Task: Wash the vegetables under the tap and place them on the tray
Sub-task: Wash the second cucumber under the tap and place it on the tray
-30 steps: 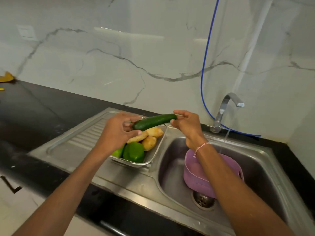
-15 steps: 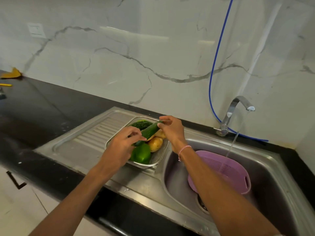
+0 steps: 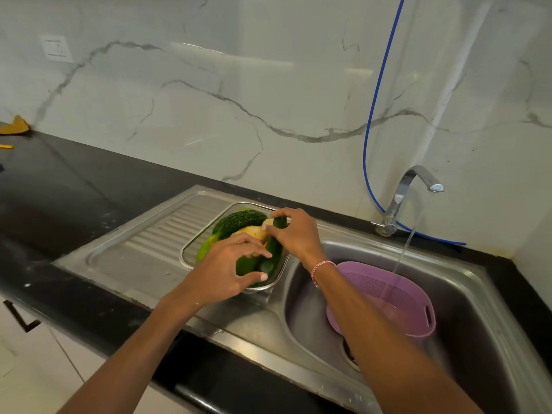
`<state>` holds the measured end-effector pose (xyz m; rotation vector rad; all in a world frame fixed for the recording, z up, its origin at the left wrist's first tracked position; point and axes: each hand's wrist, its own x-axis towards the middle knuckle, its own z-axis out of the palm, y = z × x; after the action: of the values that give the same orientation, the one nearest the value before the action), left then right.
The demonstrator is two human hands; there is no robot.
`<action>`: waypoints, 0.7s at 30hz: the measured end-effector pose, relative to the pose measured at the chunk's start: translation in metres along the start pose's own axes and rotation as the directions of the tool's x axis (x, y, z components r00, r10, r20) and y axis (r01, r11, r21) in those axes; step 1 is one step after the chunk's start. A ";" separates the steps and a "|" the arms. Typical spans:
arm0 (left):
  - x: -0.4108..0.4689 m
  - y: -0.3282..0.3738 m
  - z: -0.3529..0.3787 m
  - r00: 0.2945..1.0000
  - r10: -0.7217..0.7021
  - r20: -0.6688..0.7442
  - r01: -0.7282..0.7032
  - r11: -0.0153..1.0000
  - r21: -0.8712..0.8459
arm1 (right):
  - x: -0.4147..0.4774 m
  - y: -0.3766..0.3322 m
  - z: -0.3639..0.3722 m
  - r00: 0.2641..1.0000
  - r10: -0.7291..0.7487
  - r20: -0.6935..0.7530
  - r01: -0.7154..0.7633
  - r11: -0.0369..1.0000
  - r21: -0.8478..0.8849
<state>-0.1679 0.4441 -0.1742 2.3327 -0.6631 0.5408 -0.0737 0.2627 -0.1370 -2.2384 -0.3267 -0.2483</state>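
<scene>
Steel drainboard [image 3: 149,246]; right hand [image 3: 295,234] apparently around cucumber [image 3: 276,245]

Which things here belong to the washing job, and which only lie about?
Job:
cucumber, held by the right hand; bitter gourd and potato; tray; running tap; purple colander; sink.

Lying about:
blue hose; yellow scrap on the counter; wall switch.

You get a bright, evenly lit view: soft glare streaks lie on the marble wall [image 3: 233,56] and a dull sheen on the steel sink [image 3: 484,318]. Shadows are faint, the wide lens bows the edges, and detail looks slightly soft
</scene>
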 end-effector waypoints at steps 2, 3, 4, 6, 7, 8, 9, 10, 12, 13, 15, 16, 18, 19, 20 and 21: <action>0.000 -0.001 -0.001 1.000 0.002 0.031 -0.004 0.997 0.073 | -0.003 0.003 -0.001 1.000 -0.022 0.004 0.022 0.996 -0.081; 0.000 -0.001 -0.002 0.998 -0.007 0.056 0.003 0.997 0.079 | -0.005 0.004 -0.001 1.000 -0.031 0.002 0.031 0.995 -0.098; -0.001 -0.001 -0.002 0.997 -0.012 0.079 0.006 0.998 0.070 | -0.007 0.005 -0.003 0.999 -0.039 -0.006 0.038 0.994 -0.101; -0.002 -0.002 -0.002 0.995 -0.010 0.102 0.004 0.998 0.058 | -0.008 0.007 -0.003 0.999 -0.048 -0.023 0.046 0.995 -0.083; -0.002 -0.001 -0.001 0.995 -0.003 0.101 -0.003 0.998 0.056 | -0.008 0.008 -0.003 0.998 -0.049 -0.028 0.047 0.996 -0.070; -0.002 0.000 -0.001 0.996 0.001 0.089 -0.006 0.999 0.054 | -0.009 0.008 -0.002 0.998 -0.046 -0.035 0.044 0.998 -0.051; -0.001 -0.001 0.000 0.998 -0.001 0.068 -0.003 0.999 0.051 | -0.009 0.009 -0.001 0.998 -0.041 -0.049 0.040 0.999 -0.030; 0.000 -0.001 0.000 0.999 -0.005 0.045 0.002 0.998 0.057 | -0.009 0.010 -0.001 0.997 -0.032 -0.071 0.031 0.999 -0.014; 0.003 0.001 0.002 1.000 -0.013 0.014 0.012 0.997 0.078 | -0.010 0.012 -0.001 0.993 -0.015 -0.120 0.014 1.000 -0.009; 0.004 0.001 0.003 1.000 -0.016 0.006 0.015 0.997 0.081 | -0.011 0.013 -0.001 0.990 -0.007 -0.138 0.005 1.000 -0.014; 0.005 0.002 0.003 1.000 -0.008 -0.018 0.010 0.996 0.087 | -0.012 0.014 -0.004 0.988 -0.009 -0.157 0.008 1.000 -0.007; 0.005 0.003 0.004 0.999 -0.001 -0.036 0.005 0.996 0.090 | -0.012 0.015 -0.006 0.988 -0.014 -0.155 0.014 1.000 0.002; 0.007 0.006 0.005 0.997 0.006 -0.071 0.000 0.997 0.080 | -0.013 0.017 -0.011 0.990 -0.009 -0.140 0.013 1.000 0.024; 0.008 0.009 0.006 0.996 0.007 -0.088 -0.001 0.998 0.065 | -0.014 0.019 -0.015 0.991 -0.004 -0.132 0.008 0.999 0.033; 0.011 0.013 0.009 0.995 0.015 -0.101 -0.009 0.999 0.052 | -0.016 0.022 -0.020 0.992 -0.003 -0.128 0.008 0.999 0.034; 0.014 0.016 0.010 0.993 0.031 -0.112 -0.025 0.998 0.050 | -0.016 0.025 -0.023 0.993 -0.009 -0.119 0.013 0.999 0.035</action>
<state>-0.1643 0.4225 -0.1660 2.3208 -0.6369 0.7036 -0.0823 0.2269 -0.1451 -2.1763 -0.2775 -0.3773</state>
